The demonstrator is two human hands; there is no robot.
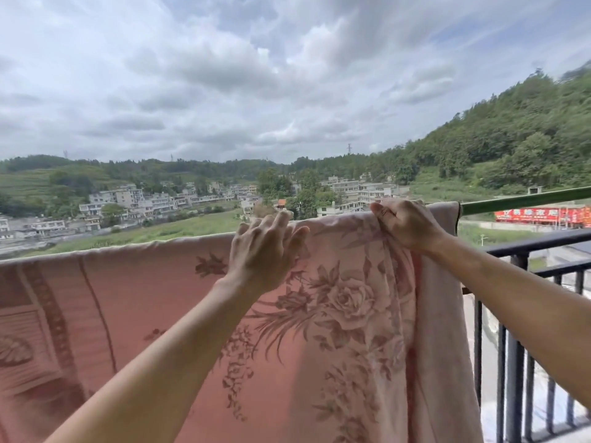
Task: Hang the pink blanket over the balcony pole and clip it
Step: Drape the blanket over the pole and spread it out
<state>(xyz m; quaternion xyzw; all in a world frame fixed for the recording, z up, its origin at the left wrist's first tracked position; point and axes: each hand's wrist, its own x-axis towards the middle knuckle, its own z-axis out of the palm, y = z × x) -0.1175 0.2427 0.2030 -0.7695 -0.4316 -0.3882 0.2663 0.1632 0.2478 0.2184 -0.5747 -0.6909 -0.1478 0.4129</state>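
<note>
pink floral cloth blanket (335, 314) draped over green round pole (527, 199), 6-9 o'clock | left hand (263, 251) fingers spread on top fold | right hand (407, 223) gripping fold, 3 o'clock | likely soft, heavyish, apt to slide: hold at top fold

Pink blanket (144, 298) over pole (527, 198) — right hand (406, 222) atop

The pink blanket (160, 298) runs off the left and bottom edges and covers the pole (524, 198) save its green right end, the fingertips of the left hand (265, 251) are blurred, and those of the right hand (406, 222) seem buried in the cloth.
</note>
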